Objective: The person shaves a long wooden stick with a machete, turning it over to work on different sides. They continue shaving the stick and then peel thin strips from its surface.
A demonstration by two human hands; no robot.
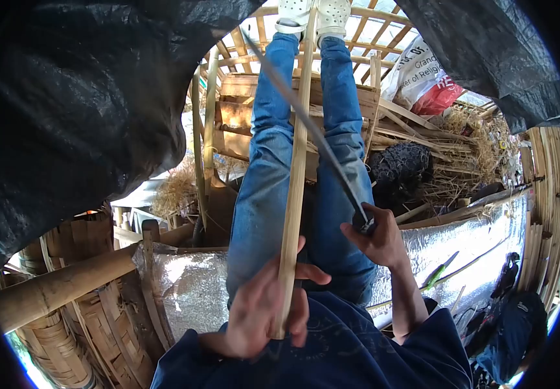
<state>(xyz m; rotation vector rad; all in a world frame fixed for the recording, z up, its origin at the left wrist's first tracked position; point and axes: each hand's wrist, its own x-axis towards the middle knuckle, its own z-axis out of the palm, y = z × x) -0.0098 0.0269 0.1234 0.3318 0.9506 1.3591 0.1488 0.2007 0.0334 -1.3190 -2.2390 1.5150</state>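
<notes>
A long pale bamboo strip [297,162] runs along my stretched-out legs, from between the white clogs [293,14] down to my lap. My left hand [263,308] holds its near end, the fingers loosely bent around it and smeared by motion. In my right hand [380,240] is a long-bladed knife [328,152], its dark handle gripped in my fist above the thigh. The blade slants up to the left and crosses over the strip in this view, blurred toward its tip.
Black plastic sheeting [66,97] hangs at upper left and right. A thick bamboo pole [66,288] lies at left. Silver foil matting [192,292] covers the seat, with a green-handled knife [438,272] on it at right. Split bamboo and straw [468,155] pile up beyond.
</notes>
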